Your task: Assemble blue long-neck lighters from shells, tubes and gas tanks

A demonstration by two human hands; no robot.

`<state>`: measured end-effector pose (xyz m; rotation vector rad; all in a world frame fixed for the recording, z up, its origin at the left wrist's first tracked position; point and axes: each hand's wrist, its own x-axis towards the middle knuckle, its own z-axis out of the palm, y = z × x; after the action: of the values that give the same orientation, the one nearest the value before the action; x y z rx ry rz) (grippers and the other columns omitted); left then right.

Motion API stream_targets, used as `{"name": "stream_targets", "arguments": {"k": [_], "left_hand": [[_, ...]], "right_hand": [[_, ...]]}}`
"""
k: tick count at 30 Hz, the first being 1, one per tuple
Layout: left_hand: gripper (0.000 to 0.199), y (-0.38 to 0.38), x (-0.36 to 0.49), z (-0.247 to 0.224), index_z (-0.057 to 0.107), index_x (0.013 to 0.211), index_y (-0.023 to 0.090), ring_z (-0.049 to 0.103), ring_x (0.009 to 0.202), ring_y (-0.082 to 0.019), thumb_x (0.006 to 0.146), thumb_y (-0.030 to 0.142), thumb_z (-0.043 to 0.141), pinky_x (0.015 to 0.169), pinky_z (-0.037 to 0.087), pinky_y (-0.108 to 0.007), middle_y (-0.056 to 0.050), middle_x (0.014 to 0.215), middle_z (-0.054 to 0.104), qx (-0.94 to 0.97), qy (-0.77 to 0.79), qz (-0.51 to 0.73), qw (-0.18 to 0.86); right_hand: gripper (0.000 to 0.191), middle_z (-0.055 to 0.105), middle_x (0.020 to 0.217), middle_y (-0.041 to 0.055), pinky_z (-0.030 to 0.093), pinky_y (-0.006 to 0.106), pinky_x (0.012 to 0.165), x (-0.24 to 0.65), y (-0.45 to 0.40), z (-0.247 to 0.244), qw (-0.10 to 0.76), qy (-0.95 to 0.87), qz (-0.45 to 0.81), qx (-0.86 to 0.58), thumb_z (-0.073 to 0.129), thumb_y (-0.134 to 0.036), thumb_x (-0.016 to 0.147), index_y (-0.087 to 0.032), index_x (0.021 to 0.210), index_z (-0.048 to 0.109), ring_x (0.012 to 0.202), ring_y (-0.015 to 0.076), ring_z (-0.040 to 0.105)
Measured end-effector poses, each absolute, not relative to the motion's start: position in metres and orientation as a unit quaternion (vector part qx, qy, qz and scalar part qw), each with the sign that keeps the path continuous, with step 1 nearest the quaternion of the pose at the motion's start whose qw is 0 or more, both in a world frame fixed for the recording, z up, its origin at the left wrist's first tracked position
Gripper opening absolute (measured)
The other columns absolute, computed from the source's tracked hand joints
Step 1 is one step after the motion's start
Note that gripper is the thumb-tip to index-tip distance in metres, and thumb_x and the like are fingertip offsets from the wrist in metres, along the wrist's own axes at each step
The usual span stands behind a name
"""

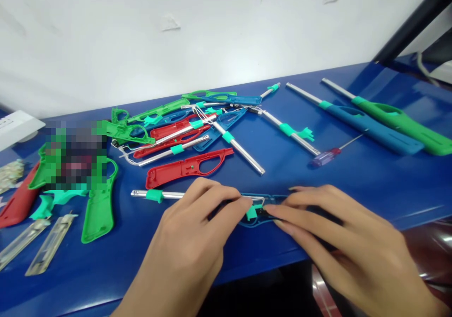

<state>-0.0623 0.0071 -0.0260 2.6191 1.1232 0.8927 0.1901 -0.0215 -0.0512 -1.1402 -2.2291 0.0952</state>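
Note:
A blue lighter shell half (259, 222) lies at the near side of the table between my hands, its inside facing up. My left hand (201, 227) grips it from the left, fingertips by the turquoise trigger (251, 213) and the white wire (259, 198). From under that hand a metal tube (173, 195) with a turquoise collar (154, 195) points left. My right hand (339, 227) is closed on the shell's right part, thumb and forefinger at a small black part (262, 213). Fingers cover much of the shell.
Behind my hands lie a red shell half (183, 169) and a pile of shells and tubes. A screwdriver (326, 156) and assembled blue (374, 126) and green (402, 122) lighters are right. At left are a green shell half (100, 209) and clear fuel tanks (51, 246).

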Motion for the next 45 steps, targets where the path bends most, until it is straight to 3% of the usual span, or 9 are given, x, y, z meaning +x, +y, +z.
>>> {"name": "stream_targets", "arguments": {"k": [5, 14, 19, 25, 40, 45], "left_hand": [[0.041, 0.0063, -0.0633, -0.0258, 0.067, 0.124, 0.022, 0.063, 0.104, -0.016, 0.1, -0.006, 0.051, 0.089, 0.052, -0.027, -0.001, 0.117, 0.074, 0.876, 0.375, 0.295, 0.074], [0.051, 0.0064, -0.0601, -0.0244, 0.069, 0.127, 0.022, 0.068, 0.102, -0.014, 0.094, -0.011, 0.049, 0.091, 0.055, -0.023, -0.001, 0.116, 0.074, 0.868, 0.392, 0.293, 0.083], [0.041, 0.0062, -0.0595, -0.0248, 0.072, 0.119, 0.022, 0.072, 0.095, -0.01, 0.095, -0.007, 0.057, 0.087, 0.057, -0.017, -0.001, 0.112, 0.076, 0.848, 0.412, 0.327, 0.068], [0.031, 0.0064, -0.0579, -0.0237, 0.071, 0.117, 0.022, 0.066, 0.089, -0.014, 0.096, -0.001, 0.068, 0.088, 0.054, -0.025, 0.004, 0.096, 0.077, 0.838, 0.417, 0.351, 0.005], [0.054, 0.0033, -0.0598, -0.0294, 0.069, 0.128, 0.021, 0.064, 0.101, -0.012, 0.091, -0.015, 0.052, 0.09, 0.051, -0.024, 0.0, 0.116, 0.07, 0.851, 0.419, 0.314, 0.043], [0.046, 0.0051, -0.0589, -0.0334, 0.067, 0.131, 0.016, 0.06, 0.103, -0.014, 0.098, -0.011, 0.052, 0.089, 0.048, -0.028, -0.004, 0.118, 0.065, 0.862, 0.398, 0.314, 0.029]], "right_hand": [[0.031, 0.068, 0.122, 0.0045, 0.054, 0.029, 0.099, 0.192, -0.0206, -0.053, 0.319, -0.842, 0.041, -0.434, 0.061, -0.014, 0.106, -0.026, 0.133, 0.072, 0.112, 0.0158, 0.066], [0.032, 0.068, 0.122, 0.0046, 0.054, 0.025, 0.1, 0.1923, -0.0191, -0.0514, 0.324, -0.844, 0.048, -0.425, 0.061, -0.011, 0.106, -0.025, 0.131, 0.072, 0.112, 0.0128, 0.066], [0.029, 0.069, 0.121, 0.0033, 0.056, 0.026, 0.096, 0.1907, -0.0194, -0.0508, 0.316, -0.84, 0.046, -0.439, 0.061, -0.016, 0.107, -0.029, 0.13, 0.073, 0.109, 0.014, 0.068], [0.028, 0.07, 0.12, 0.0027, 0.056, 0.026, 0.097, 0.1899, -0.0204, -0.0516, 0.317, -0.838, 0.048, -0.441, 0.061, -0.017, 0.107, -0.029, 0.129, 0.073, 0.109, 0.0139, 0.068], [0.028, 0.067, 0.121, 0.0024, 0.049, 0.023, 0.104, 0.1899, -0.018, -0.0513, 0.317, -0.842, 0.039, -0.434, 0.06, -0.012, 0.107, -0.026, 0.129, 0.072, 0.114, 0.0118, 0.064], [0.025, 0.069, 0.119, 0.001, 0.051, 0.022, 0.103, 0.1893, -0.019, -0.0517, 0.326, -0.836, 0.041, -0.439, 0.06, -0.016, 0.108, -0.027, 0.126, 0.073, 0.111, 0.011, 0.066]]}}
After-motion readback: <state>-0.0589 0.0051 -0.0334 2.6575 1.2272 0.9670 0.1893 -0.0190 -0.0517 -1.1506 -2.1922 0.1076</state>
